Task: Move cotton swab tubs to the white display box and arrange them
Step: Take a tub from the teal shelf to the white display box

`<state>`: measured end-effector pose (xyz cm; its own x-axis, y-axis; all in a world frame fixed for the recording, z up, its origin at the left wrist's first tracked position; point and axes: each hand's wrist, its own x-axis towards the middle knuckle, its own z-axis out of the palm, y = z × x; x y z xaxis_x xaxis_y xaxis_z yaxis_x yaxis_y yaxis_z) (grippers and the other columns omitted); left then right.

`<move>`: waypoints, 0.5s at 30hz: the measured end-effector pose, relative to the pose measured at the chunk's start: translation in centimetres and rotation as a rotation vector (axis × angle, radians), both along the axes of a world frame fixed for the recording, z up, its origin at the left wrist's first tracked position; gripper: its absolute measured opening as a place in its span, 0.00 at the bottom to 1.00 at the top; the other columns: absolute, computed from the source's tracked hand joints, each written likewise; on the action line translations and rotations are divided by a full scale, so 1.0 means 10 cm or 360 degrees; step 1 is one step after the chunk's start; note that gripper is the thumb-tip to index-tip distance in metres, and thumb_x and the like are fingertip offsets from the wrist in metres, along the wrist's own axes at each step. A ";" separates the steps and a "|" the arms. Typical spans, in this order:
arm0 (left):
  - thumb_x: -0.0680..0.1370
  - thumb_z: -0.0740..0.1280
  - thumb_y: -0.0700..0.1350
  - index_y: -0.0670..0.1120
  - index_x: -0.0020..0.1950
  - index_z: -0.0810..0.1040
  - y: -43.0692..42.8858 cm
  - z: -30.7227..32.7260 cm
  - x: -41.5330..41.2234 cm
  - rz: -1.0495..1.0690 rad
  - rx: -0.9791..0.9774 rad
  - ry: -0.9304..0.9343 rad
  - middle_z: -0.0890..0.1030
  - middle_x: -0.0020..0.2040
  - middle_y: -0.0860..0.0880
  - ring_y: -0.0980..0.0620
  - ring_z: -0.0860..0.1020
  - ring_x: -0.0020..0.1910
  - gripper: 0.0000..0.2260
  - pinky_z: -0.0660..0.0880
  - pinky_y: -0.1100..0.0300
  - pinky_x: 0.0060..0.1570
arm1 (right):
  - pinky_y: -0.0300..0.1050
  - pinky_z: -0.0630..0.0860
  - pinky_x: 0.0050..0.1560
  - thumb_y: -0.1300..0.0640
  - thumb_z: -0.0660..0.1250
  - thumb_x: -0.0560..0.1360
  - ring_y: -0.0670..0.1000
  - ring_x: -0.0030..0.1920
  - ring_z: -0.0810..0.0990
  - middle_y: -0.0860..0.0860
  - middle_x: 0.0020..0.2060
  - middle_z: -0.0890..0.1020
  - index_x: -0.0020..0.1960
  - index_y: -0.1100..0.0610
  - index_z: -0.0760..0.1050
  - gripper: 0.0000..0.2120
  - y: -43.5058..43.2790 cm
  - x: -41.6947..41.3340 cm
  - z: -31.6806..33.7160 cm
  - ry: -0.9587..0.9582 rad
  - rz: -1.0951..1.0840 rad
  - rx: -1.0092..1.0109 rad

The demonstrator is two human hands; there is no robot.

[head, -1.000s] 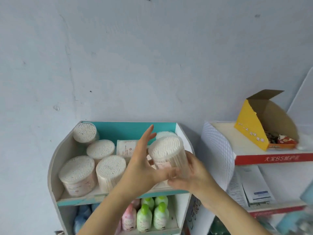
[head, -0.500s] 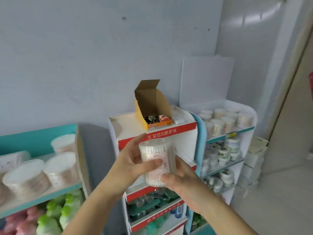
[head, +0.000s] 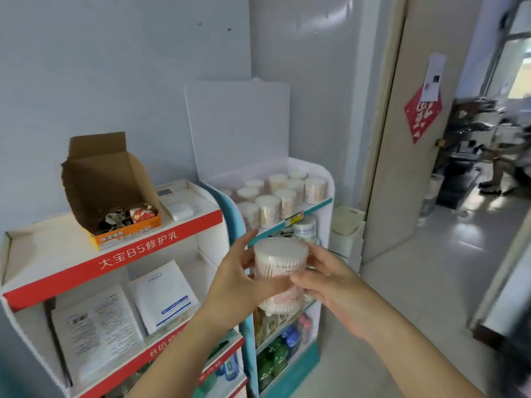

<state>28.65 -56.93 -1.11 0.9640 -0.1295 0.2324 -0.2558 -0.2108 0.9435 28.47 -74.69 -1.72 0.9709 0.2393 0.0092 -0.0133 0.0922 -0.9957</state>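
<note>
Transfer status: the cotton swab tub (head: 280, 264) has left the teal shelf seen a second ago and is now carried in front of the white display box (head: 323, 179), below its top shelf and clear of it. The view has swung from that shelf past the red-trimmed stand (head: 115, 259) to the white display box. Judged from this, pickup is complete and placement is pending.

Grip: the left hand (head: 234, 282) wraps the tub's left side, thumb across the front; the right hand (head: 330, 280) closes on its right side and front. Both are clamped on the tub.

Top-shelf tubs (head: 275, 196) stand in rows behind the tub. Free space there cannot be judged. The tub's base and label are partly covered by fingers.
</note>
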 end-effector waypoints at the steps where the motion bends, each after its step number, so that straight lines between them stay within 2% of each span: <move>1: 0.61 0.80 0.49 0.67 0.60 0.65 -0.08 -0.01 0.13 -0.0017 0.0010 -0.0022 0.80 0.54 0.62 0.68 0.77 0.52 0.35 0.76 0.72 0.44 | 0.46 0.78 0.56 0.52 0.78 0.55 0.48 0.56 0.81 0.48 0.56 0.82 0.62 0.45 0.75 0.35 -0.04 0.11 0.01 -0.0012 -0.0054 -0.0034; 3: 0.61 0.80 0.49 0.68 0.59 0.65 -0.22 -0.04 0.40 -0.0062 0.0033 -0.0078 0.80 0.54 0.62 0.68 0.77 0.53 0.35 0.76 0.72 0.46 | 0.42 0.79 0.50 0.52 0.78 0.55 0.47 0.54 0.82 0.48 0.54 0.83 0.59 0.43 0.75 0.32 -0.11 0.35 0.01 -0.0036 -0.0159 -0.0114; 6: 0.61 0.80 0.50 0.64 0.65 0.62 -0.41 -0.08 0.86 -0.0132 0.0068 -0.0097 0.79 0.54 0.62 0.68 0.77 0.53 0.40 0.75 0.68 0.50 | 0.38 0.78 0.44 0.54 0.78 0.56 0.47 0.52 0.82 0.49 0.53 0.82 0.57 0.45 0.75 0.31 -0.23 0.78 0.01 -0.0045 -0.0311 -0.0179; 9: 0.61 0.81 0.47 0.62 0.67 0.63 -0.54 -0.12 1.37 -0.0170 0.0043 -0.0089 0.79 0.55 0.62 0.66 0.78 0.53 0.41 0.76 0.65 0.53 | 0.39 0.79 0.43 0.55 0.79 0.53 0.48 0.51 0.83 0.51 0.52 0.83 0.60 0.49 0.75 0.35 -0.33 1.26 0.01 -0.0024 -0.0399 -0.0257; 11: 0.62 0.80 0.46 0.65 0.64 0.62 -0.59 -0.13 1.70 -0.0219 0.0093 -0.0084 0.78 0.53 0.65 0.68 0.77 0.53 0.38 0.74 0.69 0.52 | 0.37 0.79 0.40 0.58 0.81 0.55 0.49 0.50 0.82 0.51 0.51 0.83 0.60 0.52 0.75 0.34 -0.39 1.56 0.03 -0.0013 -0.0431 -0.0303; 13: 0.64 0.79 0.49 0.66 0.63 0.59 -0.61 -0.11 2.00 -0.0295 0.0248 -0.0082 0.75 0.53 0.70 0.74 0.72 0.54 0.38 0.69 0.77 0.50 | 0.34 0.77 0.36 0.64 0.79 0.61 0.49 0.49 0.82 0.51 0.50 0.83 0.59 0.52 0.75 0.29 -0.46 1.85 0.00 -0.0022 -0.0475 -0.0301; 15: 0.64 0.77 0.56 0.61 0.71 0.57 -0.61 -0.10 2.29 -0.0300 0.0573 -0.0195 0.71 0.63 0.66 0.69 0.68 0.63 0.41 0.64 0.76 0.56 | 0.36 0.78 0.36 0.65 0.79 0.61 0.48 0.49 0.82 0.50 0.49 0.83 0.57 0.50 0.76 0.27 -0.54 2.12 -0.04 -0.0022 -0.0558 -0.0304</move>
<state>51.58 -63.05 -2.09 0.8837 -0.3947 0.2517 -0.4272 -0.4599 0.7784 49.64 -80.13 -2.07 0.9941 -0.1080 0.0105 -0.0001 -0.0978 -0.9952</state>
